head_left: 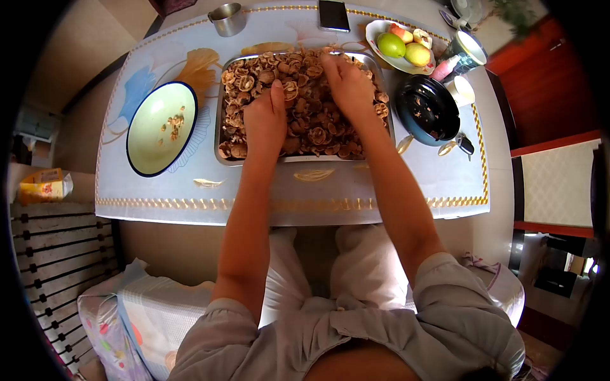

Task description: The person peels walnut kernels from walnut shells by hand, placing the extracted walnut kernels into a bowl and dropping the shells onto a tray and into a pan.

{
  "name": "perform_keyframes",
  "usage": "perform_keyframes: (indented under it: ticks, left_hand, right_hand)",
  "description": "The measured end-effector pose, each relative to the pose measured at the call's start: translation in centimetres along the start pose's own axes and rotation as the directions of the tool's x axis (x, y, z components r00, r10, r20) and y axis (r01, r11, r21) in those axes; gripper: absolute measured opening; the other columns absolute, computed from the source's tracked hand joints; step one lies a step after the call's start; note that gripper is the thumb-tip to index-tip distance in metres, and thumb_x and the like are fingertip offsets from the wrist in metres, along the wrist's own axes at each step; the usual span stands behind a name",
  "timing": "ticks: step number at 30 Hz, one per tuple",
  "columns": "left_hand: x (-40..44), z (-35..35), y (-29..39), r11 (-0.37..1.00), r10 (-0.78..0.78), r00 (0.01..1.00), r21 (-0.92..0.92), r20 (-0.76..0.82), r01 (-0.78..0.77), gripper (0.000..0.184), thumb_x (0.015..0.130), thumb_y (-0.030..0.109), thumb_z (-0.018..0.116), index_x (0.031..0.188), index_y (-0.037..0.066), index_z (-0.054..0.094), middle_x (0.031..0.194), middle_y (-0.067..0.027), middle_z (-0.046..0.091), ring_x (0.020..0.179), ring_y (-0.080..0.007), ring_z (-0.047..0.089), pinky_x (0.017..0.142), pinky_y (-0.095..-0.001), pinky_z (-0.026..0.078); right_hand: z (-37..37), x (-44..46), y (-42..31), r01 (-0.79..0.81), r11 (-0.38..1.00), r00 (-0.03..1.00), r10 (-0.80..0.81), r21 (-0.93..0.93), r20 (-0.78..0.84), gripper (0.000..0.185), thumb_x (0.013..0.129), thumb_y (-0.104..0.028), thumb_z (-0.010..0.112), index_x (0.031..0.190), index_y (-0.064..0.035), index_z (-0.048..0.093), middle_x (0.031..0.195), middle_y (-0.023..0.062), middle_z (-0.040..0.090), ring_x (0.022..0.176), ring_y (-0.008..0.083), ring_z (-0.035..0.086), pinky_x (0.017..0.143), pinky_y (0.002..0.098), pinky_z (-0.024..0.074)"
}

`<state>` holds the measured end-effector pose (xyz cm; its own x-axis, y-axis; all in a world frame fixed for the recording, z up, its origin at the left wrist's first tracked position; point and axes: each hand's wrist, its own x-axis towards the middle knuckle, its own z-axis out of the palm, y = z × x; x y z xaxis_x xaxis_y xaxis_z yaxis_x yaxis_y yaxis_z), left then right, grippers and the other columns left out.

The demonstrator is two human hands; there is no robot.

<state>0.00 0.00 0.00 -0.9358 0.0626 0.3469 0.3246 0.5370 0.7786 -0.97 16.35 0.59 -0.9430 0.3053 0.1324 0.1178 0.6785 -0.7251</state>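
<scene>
A rectangular metal tray [238,162] on the table is heaped with brown walnuts and cracked walnut shells [318,134]. Over the left half of the heap is my left hand [265,117], thumb pointing up and fingers curled down out of sight among the shells. My right hand [349,89] reaches into the upper right part of the heap, its fingertips hidden too. Whether either hand grips a nut cannot be made out. Left of the tray, a pale green bowl [145,136] with a dark rim holds a few walnut pieces [175,126].
Behind the tray are a metal mug [227,20] and a phone [333,16]. A fruit plate [376,28], patterned cup [469,47], pink bottle [444,68], white cup [462,91] and black bowl [432,127] stand at the right. A yellow packet [46,186] lies left of the table.
</scene>
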Motion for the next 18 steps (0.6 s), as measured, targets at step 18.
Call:
perform_keyframes:
  ticks: [18]
  left_hand:
    - [-0.7, -0.8, 1.2, 0.506, -0.137, 0.852, -0.703, 0.505, 0.499, 0.036, 0.093, 0.024, 0.049, 0.123, 0.004, 0.050, 0.087, -0.0040, 0.061, 0.074, -0.0095, 0.059, 0.062, -0.0240, 0.050]
  right_hand:
    - [0.6, -6.3, -2.1, 0.249, 0.783, 0.967, -0.231, 0.569, -0.106, 0.037, 0.082, 0.000, 0.058, 0.118, -0.0069, 0.056, 0.092, 0.0029, 0.060, 0.077, 0.0098, 0.055, 0.071, 0.0229, 0.0462]
